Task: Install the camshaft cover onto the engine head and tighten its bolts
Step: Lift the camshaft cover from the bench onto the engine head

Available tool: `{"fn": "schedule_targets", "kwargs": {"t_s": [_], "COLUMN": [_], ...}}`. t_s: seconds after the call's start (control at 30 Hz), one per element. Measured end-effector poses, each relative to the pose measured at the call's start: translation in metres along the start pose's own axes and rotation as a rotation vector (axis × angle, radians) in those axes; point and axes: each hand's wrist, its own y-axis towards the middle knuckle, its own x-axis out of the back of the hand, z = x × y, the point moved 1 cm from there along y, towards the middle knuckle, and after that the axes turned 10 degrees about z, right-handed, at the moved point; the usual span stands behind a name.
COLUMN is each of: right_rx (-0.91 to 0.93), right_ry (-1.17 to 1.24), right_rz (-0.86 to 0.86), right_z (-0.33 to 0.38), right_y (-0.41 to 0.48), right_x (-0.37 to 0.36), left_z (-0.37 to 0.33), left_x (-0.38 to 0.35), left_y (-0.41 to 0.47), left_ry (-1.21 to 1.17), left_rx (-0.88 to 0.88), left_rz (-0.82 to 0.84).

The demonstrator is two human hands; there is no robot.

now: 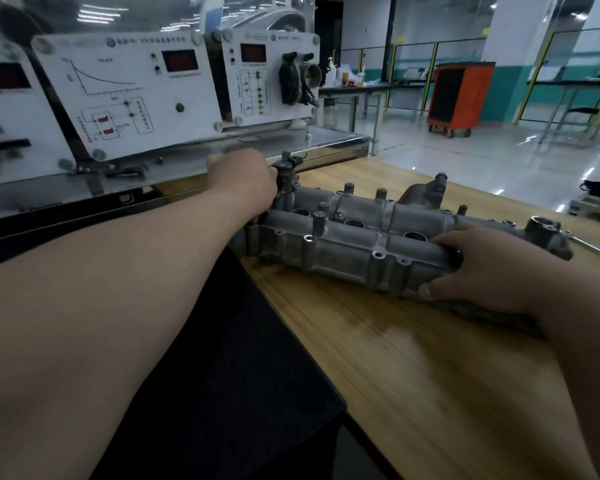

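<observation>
- One wooden surface (413, 358), its near left edge bordered by a dark panel.
- One right hand (492, 268), at the right-hand part of the camshaft cover (354, 247). It grips the cover, with the thumb (430, 289) on the near side wall and the fingers curled over the top.
- One camshaft cover, grey cast metal, lying lengthwise on the surface and running from near right to far left. Three round openings show along its top.
- One left hand (243, 176), against the cover's far left end beside a black fitting (286, 168). Its fingers are hidden and blurred, so I cannot tell whether it grips.
- Three white instrument panels (125, 95), upright behind the surface, each with one red display.
- One orange tool cart (454, 95), far right on the floor.
</observation>
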Motion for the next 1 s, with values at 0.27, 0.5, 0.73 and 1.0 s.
{"fn": "schedule_targets", "kwargs": {"t_s": [0.27,0.5,0.73,1.0], "right_rx": [0.085,0.241,0.356,0.595], "right_ry": [0.135,0.256,0.225,0.098], "right_rz": [-0.162,-0.443,-0.662,-0.695], "right_z": [0.021,0.074,0.166,0.325], "right_y": [-0.005,-0.038,-0.132,-0.277], "right_x": [-0.004,0.031,0.128,0.113], "left_z": [0.028,0.063,0.158,0.322], "left_x": [0.062,0.208,0.377,0.457], "left_y": [-0.011,-0.027,-0.130,-0.331], "left_ry": [-0.005,0.132,0.271,0.395], "left_rx": [0.026,-0.009,0.122,0.348], "left_rz": [-0.056,-0.241,-0.499,-0.514]}}
